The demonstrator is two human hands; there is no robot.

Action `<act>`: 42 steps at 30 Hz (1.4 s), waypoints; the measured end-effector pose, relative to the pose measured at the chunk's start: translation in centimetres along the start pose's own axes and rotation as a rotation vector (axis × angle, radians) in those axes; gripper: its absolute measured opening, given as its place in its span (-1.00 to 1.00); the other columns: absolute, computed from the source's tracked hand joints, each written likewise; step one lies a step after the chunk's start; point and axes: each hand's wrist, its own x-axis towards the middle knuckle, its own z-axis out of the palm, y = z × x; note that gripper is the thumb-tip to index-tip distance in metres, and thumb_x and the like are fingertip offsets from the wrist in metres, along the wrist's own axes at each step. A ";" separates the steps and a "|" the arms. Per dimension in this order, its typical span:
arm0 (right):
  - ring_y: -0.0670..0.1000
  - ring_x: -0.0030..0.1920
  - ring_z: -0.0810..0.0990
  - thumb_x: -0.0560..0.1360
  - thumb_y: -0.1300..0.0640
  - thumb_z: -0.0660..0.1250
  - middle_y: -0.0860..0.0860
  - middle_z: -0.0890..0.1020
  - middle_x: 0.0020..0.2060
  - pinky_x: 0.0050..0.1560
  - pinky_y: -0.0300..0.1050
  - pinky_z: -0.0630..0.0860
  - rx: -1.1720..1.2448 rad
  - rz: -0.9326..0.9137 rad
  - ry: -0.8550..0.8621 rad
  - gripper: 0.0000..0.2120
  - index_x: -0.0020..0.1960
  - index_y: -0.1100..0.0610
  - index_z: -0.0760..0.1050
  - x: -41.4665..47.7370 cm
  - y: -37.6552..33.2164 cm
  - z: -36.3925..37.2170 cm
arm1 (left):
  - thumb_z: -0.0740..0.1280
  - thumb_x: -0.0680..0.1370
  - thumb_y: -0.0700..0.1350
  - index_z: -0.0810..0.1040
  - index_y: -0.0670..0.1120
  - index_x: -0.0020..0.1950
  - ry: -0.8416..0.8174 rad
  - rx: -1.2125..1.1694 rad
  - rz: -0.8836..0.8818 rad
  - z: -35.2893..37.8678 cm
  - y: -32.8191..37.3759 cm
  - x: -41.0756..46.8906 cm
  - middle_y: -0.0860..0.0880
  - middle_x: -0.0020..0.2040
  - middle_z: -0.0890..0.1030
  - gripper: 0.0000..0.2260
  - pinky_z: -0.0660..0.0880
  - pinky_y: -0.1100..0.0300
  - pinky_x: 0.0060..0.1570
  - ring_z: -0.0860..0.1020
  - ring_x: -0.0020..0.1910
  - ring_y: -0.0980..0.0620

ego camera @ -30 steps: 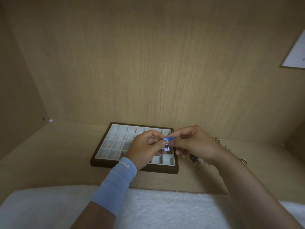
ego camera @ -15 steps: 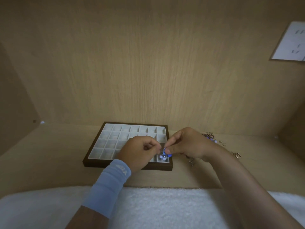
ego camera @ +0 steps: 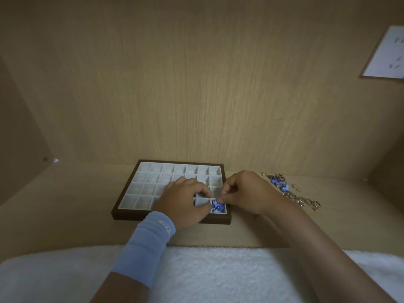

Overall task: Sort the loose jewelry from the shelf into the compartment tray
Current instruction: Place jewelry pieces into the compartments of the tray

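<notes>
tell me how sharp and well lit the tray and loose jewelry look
Head view: dim, warm light; the blue jewelry piece at the near-right corner of the compartment tray is soft, detail unreadable; the loose jewelry pile is small and blurry; the wide-angle lens stretches the edges.

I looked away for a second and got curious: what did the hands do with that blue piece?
The left hand and the right hand lowered the blue jewelry piece from above the compartment tray into its near right corner compartment, still pinching it. The tray and the loose jewelry pile on the shelf stayed put.
</notes>
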 end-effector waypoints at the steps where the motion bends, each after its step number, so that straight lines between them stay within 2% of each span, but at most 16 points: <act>1: -0.19 -0.25 0.61 0.37 -0.07 0.57 -0.19 0.67 -0.32 -0.08 -0.03 0.62 -0.010 -0.011 -0.016 -0.87 -0.23 -0.04 0.69 0.0 0.0 0.0 | 0.36 0.43 0.13 0.56 0.19 -0.02 -0.011 0.012 0.011 0.0 0.0 -0.1 0.22 -0.04 0.55 -0.85 0.31 0.09 0.19 0.41 0.04 0.17; 5: -0.21 -0.25 0.58 0.43 -0.03 0.52 -0.15 0.68 -0.28 -0.14 -0.18 0.54 -0.057 -0.056 -0.079 -0.92 -0.18 -0.03 0.71 -0.2 -0.4 -0.1 | 0.40 0.33 0.26 0.56 0.22 0.01 -0.048 0.046 0.053 -0.4 -0.1 -0.4 0.26 -0.02 0.52 -0.70 0.28 0.11 0.18 0.38 0.08 0.19; 11: -0.32 -0.24 0.56 0.49 0.00 0.44 -0.27 0.62 -0.30 -0.18 -0.35 0.43 -0.064 -0.082 -0.105 -0.93 -0.12 -0.08 0.71 -0.5 -0.2 -0.7 | 0.40 0.31 0.33 0.56 0.27 0.11 -0.096 0.106 0.048 -0.3 0.1 -0.3 0.28 0.09 0.51 -0.60 0.22 0.11 0.23 0.34 0.15 0.18; 16: -0.25 -0.21 0.57 0.42 -0.06 0.50 -0.23 0.64 -0.27 -0.09 -0.14 0.57 -0.115 -0.062 -0.081 -0.94 -0.13 -0.10 0.70 -0.5 -0.3 -0.9 | 0.36 0.27 0.36 0.56 0.27 0.08 -0.082 0.092 0.027 -0.2 0.3 -0.5 0.29 0.07 0.51 -0.58 0.21 0.13 0.22 0.34 0.14 0.18; 19: -0.21 -0.20 0.58 0.40 -0.07 0.53 -0.21 0.64 -0.28 -0.16 -0.16 0.53 -0.129 -0.053 -0.033 -0.92 -0.16 -0.08 0.70 -0.5 -0.6 -0.5 | 0.45 0.30 0.29 0.53 0.22 0.01 -0.060 0.094 0.031 -0.3 0.5 -0.5 0.29 -0.01 0.50 -0.65 0.23 0.16 0.17 0.35 0.09 0.18; 23: -0.18 -0.15 0.59 0.44 -0.01 0.48 -0.22 0.61 -0.28 -0.29 -0.29 0.36 -0.210 -0.070 0.035 -0.97 -0.18 -0.10 0.67 -0.3 -1.1 0.5 | 0.45 0.31 0.29 0.53 0.23 0.02 -0.069 0.088 0.027 -0.3 0.5 -0.5 0.33 -0.05 0.48 -0.65 0.23 0.15 0.18 0.35 0.08 0.19; 26: -0.20 -0.15 0.61 0.42 0.03 0.49 -0.23 0.66 -0.27 -0.16 -0.22 0.51 -0.128 -0.060 -0.040 -0.96 -0.18 -0.11 0.69 -0.1 -0.7 0.0 | 0.45 0.33 0.28 0.55 0.24 0.06 -0.083 0.081 0.022 -0.1 0.7 -0.4 0.32 0.00 0.48 -0.65 0.20 0.16 0.19 0.33 0.11 0.19; 29: -0.21 -0.15 0.63 0.43 0.04 0.51 -0.21 0.69 -0.25 -0.01 -0.10 0.61 -0.040 -0.037 -0.107 -0.97 -0.16 -0.09 0.71 -0.4 0.0 -1.4 | 0.39 0.31 0.33 0.55 0.25 0.06 -0.082 0.109 0.043 0.4 1.2 -0.4 0.31 0.03 0.49 -0.63 0.24 0.13 0.21 0.33 0.11 0.19; 32: -0.16 -0.17 0.66 0.48 0.07 0.47 -0.16 0.70 -0.24 -0.07 -0.13 0.62 0.068 0.032 -0.035 -0.94 -0.14 -0.03 0.71 -1.0 1.0 -3.5 | 0.25 0.30 0.39 0.53 0.22 0.00 -0.027 0.120 0.044 0.8 1.9 -0.4 0.29 0.04 0.46 -0.61 0.28 0.16 0.17 0.33 0.12 0.20; 34: -0.19 -0.18 0.63 0.52 0.09 0.44 -0.18 0.68 -0.24 -0.09 -0.19 0.54 0.052 0.086 0.076 -0.90 -0.16 -0.04 0.68 -1.2 2.5 -5.3 | 0.21 0.34 0.36 0.53 0.19 -0.01 0.028 0.080 0.038 0.7 2.9 0.1 0.28 0.05 0.45 -0.63 0.26 0.19 0.14 0.33 0.13 0.20; 38: -0.08 -0.24 0.67 0.52 0.13 0.41 -0.15 0.69 -0.28 -0.07 -0.07 0.62 -0.037 0.272 0.201 -0.82 -0.24 -0.08 0.62 -1.6 7.3 -8.1 | 0.27 0.50 0.15 0.53 0.15 0.02 -0.009 0.000 0.044 1.0 6.0 3.3 0.20 0.02 0.52 -0.83 0.36 0.10 0.19 0.41 0.10 0.14; 40: -0.03 -0.11 0.67 0.50 0.16 0.41 -0.11 0.71 -0.11 0.01 -0.08 0.60 -0.107 0.377 0.212 -0.81 -0.16 -0.13 0.64 -1.9 9.3 -8.4 | 0.28 0.55 0.04 0.55 0.13 0.06 -0.087 -0.048 0.037 2.1 7.6 5.5 0.18 0.03 0.56 -0.88 0.42 0.07 0.20 0.46 0.09 0.12; 42: 0.00 0.01 0.65 0.44 0.15 0.44 -0.08 0.70 0.02 0.08 -0.10 0.58 -0.153 0.449 0.211 -0.79 0.00 -0.12 0.68 -2.2 10.8 -8.2 | 0.26 0.57 -0.03 0.56 0.12 0.12 -0.143 -0.086 0.034 3.9 9.0 7.6 0.16 0.08 0.57 -0.84 0.43 0.08 0.23 0.47 0.12 0.10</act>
